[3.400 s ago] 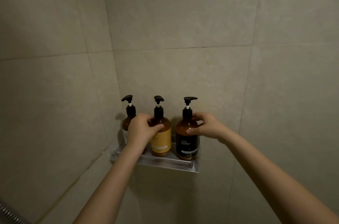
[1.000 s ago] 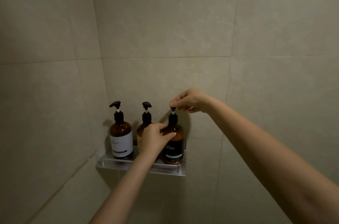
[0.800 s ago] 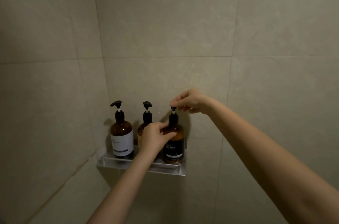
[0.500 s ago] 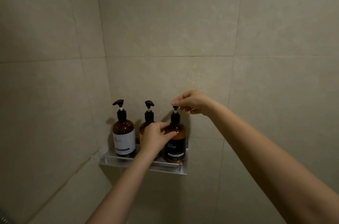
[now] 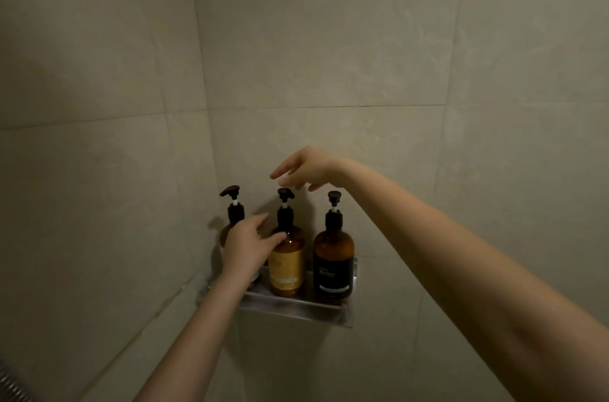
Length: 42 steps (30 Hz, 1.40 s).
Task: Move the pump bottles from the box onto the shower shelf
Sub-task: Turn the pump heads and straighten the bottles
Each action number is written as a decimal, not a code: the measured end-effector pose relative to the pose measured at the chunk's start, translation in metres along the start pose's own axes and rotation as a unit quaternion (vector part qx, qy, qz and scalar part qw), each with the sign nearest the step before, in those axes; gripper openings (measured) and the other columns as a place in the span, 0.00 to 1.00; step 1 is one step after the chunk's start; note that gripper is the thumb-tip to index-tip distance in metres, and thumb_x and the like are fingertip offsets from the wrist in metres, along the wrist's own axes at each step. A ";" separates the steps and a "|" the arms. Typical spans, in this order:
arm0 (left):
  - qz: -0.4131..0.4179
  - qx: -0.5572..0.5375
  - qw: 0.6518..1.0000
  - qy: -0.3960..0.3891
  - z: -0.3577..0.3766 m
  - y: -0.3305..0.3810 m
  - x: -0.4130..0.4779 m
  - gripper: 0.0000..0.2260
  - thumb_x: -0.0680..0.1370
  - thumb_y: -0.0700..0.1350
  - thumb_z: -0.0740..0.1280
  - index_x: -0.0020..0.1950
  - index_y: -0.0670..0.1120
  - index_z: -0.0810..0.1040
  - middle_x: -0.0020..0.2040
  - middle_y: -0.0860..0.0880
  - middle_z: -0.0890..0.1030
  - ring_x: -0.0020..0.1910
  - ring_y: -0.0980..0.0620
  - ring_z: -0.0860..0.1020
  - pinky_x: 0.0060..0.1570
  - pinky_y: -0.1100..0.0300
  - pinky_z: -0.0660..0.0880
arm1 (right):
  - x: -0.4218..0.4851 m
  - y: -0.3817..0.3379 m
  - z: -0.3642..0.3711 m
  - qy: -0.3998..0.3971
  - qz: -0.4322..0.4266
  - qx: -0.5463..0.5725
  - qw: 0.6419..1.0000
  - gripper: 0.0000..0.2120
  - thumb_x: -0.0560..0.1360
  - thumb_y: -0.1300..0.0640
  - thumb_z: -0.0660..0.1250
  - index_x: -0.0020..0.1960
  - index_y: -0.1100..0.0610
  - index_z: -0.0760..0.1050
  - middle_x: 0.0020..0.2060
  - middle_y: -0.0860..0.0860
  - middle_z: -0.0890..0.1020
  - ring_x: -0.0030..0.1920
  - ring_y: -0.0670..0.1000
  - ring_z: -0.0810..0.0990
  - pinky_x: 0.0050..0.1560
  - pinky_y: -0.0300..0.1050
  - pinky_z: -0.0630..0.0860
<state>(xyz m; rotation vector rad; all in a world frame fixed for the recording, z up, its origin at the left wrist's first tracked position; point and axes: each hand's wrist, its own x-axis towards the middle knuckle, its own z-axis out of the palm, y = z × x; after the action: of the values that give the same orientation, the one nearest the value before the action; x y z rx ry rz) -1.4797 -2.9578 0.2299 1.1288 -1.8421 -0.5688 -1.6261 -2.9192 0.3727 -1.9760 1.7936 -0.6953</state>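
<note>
Three amber pump bottles stand upright in a row on the metal shower shelf (image 5: 296, 311) in the tiled corner. The right bottle (image 5: 333, 256) has a black label and stands free of both hands. The middle bottle (image 5: 287, 265) has a yellow label. My left hand (image 5: 247, 246) reaches to it with fingers extended, fingertips touching its shoulder. That hand hides most of the left bottle (image 5: 234, 210). My right hand (image 5: 304, 171) hovers just above the middle bottle's pump head, fingers loosely spread and holding nothing.
Beige tiled walls meet in a corner behind the shelf. A piece of metal shower hose (image 5: 10, 383) shows at the bottom left edge. The box is out of view.
Both hands have let go of the right bottle and moved left to the middle bottle. The right bottle's pump head now faces the front.
</note>
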 end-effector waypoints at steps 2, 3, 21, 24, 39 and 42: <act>-0.010 0.012 0.999 -0.045 0.001 0.000 0.003 0.28 0.69 0.47 0.73 0.68 0.43 0.71 0.65 0.45 0.77 0.62 0.49 0.76 0.61 0.53 0.74 | 0.005 0.002 0.002 -0.016 0.022 0.000 1.000 0.12 0.75 0.58 0.67 0.58 0.51 0.79 0.50 0.48 0.79 0.51 0.49 0.78 0.45 0.41 0.73; -0.015 0.013 0.998 -0.059 0.000 -0.001 0.005 0.28 0.69 0.47 0.74 0.67 0.43 0.72 0.64 0.45 0.78 0.62 0.49 0.76 0.61 0.51 0.74 | 0.008 0.003 0.002 -0.018 0.030 -0.005 0.999 0.12 0.75 0.58 0.67 0.57 0.52 0.80 0.49 0.48 0.80 0.51 0.49 0.78 0.45 0.41 0.73; -0.004 0.013 0.998 -0.060 0.002 -0.007 0.007 0.24 0.69 0.48 0.73 0.64 0.44 0.76 0.60 0.46 0.80 0.58 0.51 0.78 0.56 0.56 0.75 | 0.023 0.001 0.015 0.034 0.108 -0.060 0.992 0.23 0.70 0.48 0.71 0.58 0.63 0.77 0.56 0.57 0.82 0.56 0.55 0.80 0.49 0.44 0.73; -0.005 0.015 0.998 -0.056 0.002 -0.008 0.006 0.24 0.69 0.48 0.73 0.63 0.44 0.76 0.59 0.47 0.81 0.57 0.51 0.78 0.55 0.57 0.76 | 0.025 0.001 0.018 0.043 0.112 -0.066 0.991 0.24 0.70 0.47 0.72 0.58 0.63 0.77 0.56 0.57 0.82 0.56 0.55 0.80 0.52 0.45 0.75; 0.011 -0.079 0.984 0.161 -0.017 -0.020 -0.015 0.09 0.72 0.42 0.71 0.51 0.48 0.82 0.46 0.51 0.83 0.45 0.55 0.82 0.41 0.71 0.72 | 0.045 -0.012 0.030 0.104 0.013 -0.029 0.994 0.14 0.72 0.49 0.69 0.50 0.60 0.79 0.40 0.51 0.81 0.43 0.50 0.79 0.42 0.41 0.77; -0.005 -0.079 0.980 0.184 -0.029 -0.025 -0.011 0.12 0.72 0.40 0.70 0.55 0.45 0.80 0.52 0.47 0.83 0.48 0.52 0.81 0.43 0.69 0.73 | 0.057 -0.025 0.043 0.097 -0.037 -0.005 0.995 0.12 0.74 0.50 0.68 0.49 0.59 0.79 0.37 0.49 0.79 0.38 0.47 0.78 0.37 0.38 0.73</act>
<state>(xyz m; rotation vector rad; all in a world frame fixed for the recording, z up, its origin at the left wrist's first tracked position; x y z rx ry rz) -1.4409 -2.9587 0.2213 1.0567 -1.4491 -0.4674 -1.5773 -2.9755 0.3586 -2.0505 1.8419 -0.9325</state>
